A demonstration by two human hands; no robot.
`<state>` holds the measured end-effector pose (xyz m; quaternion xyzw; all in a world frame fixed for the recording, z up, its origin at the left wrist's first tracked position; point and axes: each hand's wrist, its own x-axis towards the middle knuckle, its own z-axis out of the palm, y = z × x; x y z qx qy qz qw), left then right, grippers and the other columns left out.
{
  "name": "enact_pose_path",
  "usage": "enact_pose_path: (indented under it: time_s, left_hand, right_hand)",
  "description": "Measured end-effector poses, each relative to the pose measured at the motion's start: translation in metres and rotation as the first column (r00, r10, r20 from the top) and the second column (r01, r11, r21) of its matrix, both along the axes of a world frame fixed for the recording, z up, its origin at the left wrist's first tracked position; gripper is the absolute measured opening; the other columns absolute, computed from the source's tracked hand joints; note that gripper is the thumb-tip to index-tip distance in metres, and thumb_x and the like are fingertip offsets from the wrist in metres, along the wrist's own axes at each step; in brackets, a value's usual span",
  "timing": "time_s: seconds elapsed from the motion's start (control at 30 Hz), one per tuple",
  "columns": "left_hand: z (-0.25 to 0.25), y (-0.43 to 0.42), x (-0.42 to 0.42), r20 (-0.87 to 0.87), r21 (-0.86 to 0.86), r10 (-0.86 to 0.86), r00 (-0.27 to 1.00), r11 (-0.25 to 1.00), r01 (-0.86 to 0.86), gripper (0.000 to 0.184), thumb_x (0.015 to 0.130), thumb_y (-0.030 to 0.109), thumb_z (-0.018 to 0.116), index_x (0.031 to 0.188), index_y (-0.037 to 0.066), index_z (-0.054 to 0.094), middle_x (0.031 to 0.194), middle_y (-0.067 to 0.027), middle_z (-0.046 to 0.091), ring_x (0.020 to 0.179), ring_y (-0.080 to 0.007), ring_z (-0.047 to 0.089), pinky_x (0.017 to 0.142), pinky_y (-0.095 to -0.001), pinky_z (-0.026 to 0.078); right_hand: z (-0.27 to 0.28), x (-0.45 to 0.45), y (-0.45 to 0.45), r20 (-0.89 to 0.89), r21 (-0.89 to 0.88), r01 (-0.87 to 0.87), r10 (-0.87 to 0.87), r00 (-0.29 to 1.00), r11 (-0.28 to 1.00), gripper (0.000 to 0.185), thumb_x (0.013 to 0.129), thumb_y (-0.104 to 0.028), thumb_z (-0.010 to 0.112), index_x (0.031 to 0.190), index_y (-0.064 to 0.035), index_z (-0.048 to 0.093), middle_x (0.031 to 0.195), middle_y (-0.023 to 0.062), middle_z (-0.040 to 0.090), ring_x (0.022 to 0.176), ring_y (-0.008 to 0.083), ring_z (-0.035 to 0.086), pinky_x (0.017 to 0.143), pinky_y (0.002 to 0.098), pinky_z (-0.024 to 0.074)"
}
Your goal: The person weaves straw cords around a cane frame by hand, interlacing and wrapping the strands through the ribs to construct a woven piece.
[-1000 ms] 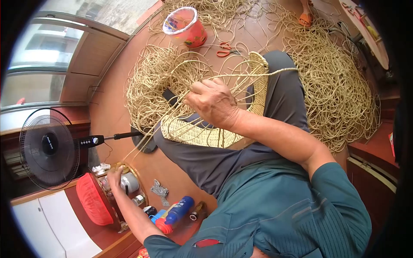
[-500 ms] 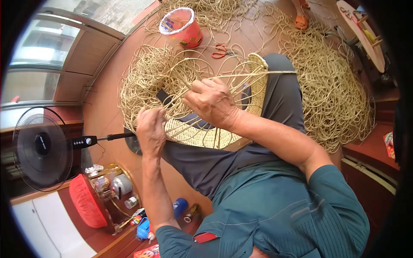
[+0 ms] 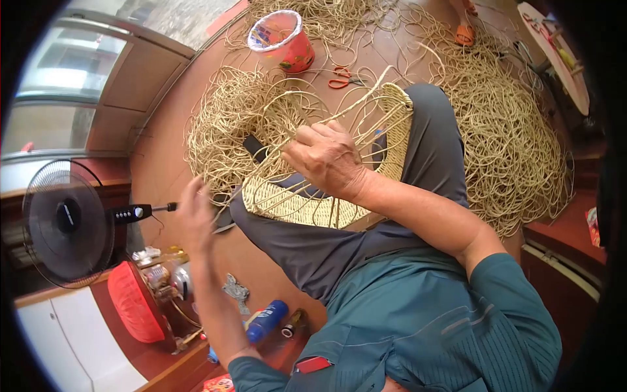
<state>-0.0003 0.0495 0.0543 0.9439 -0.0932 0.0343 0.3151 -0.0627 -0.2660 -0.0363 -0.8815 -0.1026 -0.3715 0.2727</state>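
Note:
A curved woven piece of pale cord [image 3: 300,207] lies across my lap, with loose strands rising from it. My right hand [image 3: 324,159] is closed round a bunch of these strands above the middle of the piece. To the left, apart from the weave, my left hand [image 3: 194,208] is raised and smeared by motion; its fingers and anything in them cannot be made out. One thicker cord [image 3: 371,98] sticks up past the upper right end of the weave.
Heaps of cord [image 3: 509,144] lie on the floor on both sides. Beyond my knees are a red bucket [image 3: 297,55] and red-handled scissors [image 3: 341,80]. A fan [image 3: 68,219] and a blue bottle [image 3: 266,321] are at left. Another person's foot [image 3: 464,34] shows at the top.
My left hand came in from the far left to the strands, then moved back out leftward. The thick cord that crossed my knee now points upward. My right hand keeps its hold.

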Motion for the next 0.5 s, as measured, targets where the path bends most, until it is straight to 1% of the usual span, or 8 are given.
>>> enact_pose_path:
  time_s: [0.03,0.07,0.1,0.2,0.3,0.33,0.37,0.5]
  left_hand:
    - [-0.026,-0.034,-0.001,-0.089,-0.158,-0.090,0.992,0.985,0.075,0.040,0.115,0.022,0.072,0.148,-0.001,0.073,0.123,-0.0039,0.083,0.092,-0.0105,0.072,0.082,-0.0291,0.061]
    - [-0.021,-0.082,-0.017,-0.148,-0.234,-0.131,0.980,0.968,0.094,0.036,0.113,0.018,0.076,0.145,0.001,0.076,0.112,-0.0021,0.083,0.080,-0.0073,0.068,0.071,-0.0284,0.057]
    - [-0.012,-0.119,-0.028,-0.055,-0.147,-0.204,0.977,0.970,0.195,0.030,0.112,0.019,0.077,0.137,0.003,0.081,0.099,-0.0028,0.082,0.077,-0.0086,0.065,0.069,-0.0292,0.055]
    - [-0.023,-0.139,-0.022,0.024,-0.149,-0.223,0.974,0.963,0.224,0.021,0.112,0.020,0.078,0.117,0.000,0.081,0.088,-0.0071,0.078,0.077,-0.0097,0.065,0.070,-0.0327,0.053]
    - [-0.023,-0.109,-0.021,0.125,-0.011,-0.219,0.968,0.975,0.222,0.019,0.112,0.019,0.075,0.112,0.000,0.078,0.085,-0.0082,0.075,0.077,-0.0130,0.066,0.072,-0.0345,0.053]
    - [-0.021,-0.086,-0.023,0.146,0.048,-0.162,0.976,0.987,0.156,0.019,0.113,0.019,0.074,0.110,0.001,0.078,0.086,-0.0123,0.074,0.076,-0.0219,0.068,0.072,-0.0378,0.054]
    - [-0.019,-0.054,-0.023,0.174,0.108,-0.111,0.979,0.990,0.093,0.019,0.113,0.019,0.072,0.107,0.001,0.078,0.087,-0.0164,0.073,0.075,-0.0309,0.071,0.073,-0.0410,0.056]
    - [-0.038,0.168,-0.024,0.229,0.335,0.139,0.963,0.918,-0.212,0.024,0.115,0.022,0.067,0.111,0.000,0.076,0.096,-0.0207,0.077,0.087,-0.0345,0.073,0.083,-0.0450,0.057]
  right_hand:
    - [0.000,0.000,0.001,0.001,-0.004,0.009,-0.009,1.000,1.000,0.014,0.096,-0.030,0.085,0.094,-0.0192,0.076,0.088,-0.0005,0.060,0.085,0.0207,0.067,0.081,0.0406,0.0484]
    - [0.001,0.000,-0.001,0.004,-0.010,0.022,-0.022,1.000,1.000,0.013,0.096,-0.030,0.085,0.094,-0.0193,0.077,0.087,-0.0006,0.060,0.084,0.0207,0.067,0.081,0.0406,0.0483]
    - [0.005,-0.002,-0.004,0.001,-0.026,0.011,-0.011,1.000,1.000,0.012,0.096,-0.030,0.085,0.095,-0.0194,0.078,0.086,-0.0008,0.061,0.082,0.0207,0.066,0.080,0.0405,0.0480]
    - [0.006,-0.002,-0.007,-0.025,-0.052,0.029,-0.031,0.999,0.998,0.013,0.096,-0.030,0.085,0.095,-0.0192,0.079,0.087,-0.0007,0.061,0.082,0.0209,0.065,0.080,0.0402,0.0482]
    - [0.004,-0.001,-0.006,-0.014,-0.040,0.020,-0.021,1.000,0.999,0.014,0.096,-0.031,0.085,0.093,-0.0188,0.078,0.087,-0.0005,0.061,0.082,0.0209,0.066,0.079,0.0404,0.0483]
    - [0.002,0.000,-0.006,0.004,-0.028,0.014,-0.014,1.000,1.000,0.015,0.096,-0.031,0.085,0.093,-0.0187,0.078,0.088,-0.0004,0.061,0.083,0.0208,0.066,0.079,0.0404,0.0482]
    - [0.000,0.002,-0.006,0.025,-0.014,0.011,-0.011,1.000,1.000,0.015,0.097,-0.031,0.085,0.093,-0.0187,0.078,0.088,-0.0003,0.061,0.083,0.0206,0.067,0.079,0.0404,0.0482]
    - [-0.001,0.001,-0.005,0.008,-0.019,0.019,-0.019,1.000,1.000,0.020,0.097,-0.033,0.085,0.088,-0.0187,0.075,0.090,-0.0002,0.061,0.086,0.0193,0.068,0.078,0.0397,0.0475]
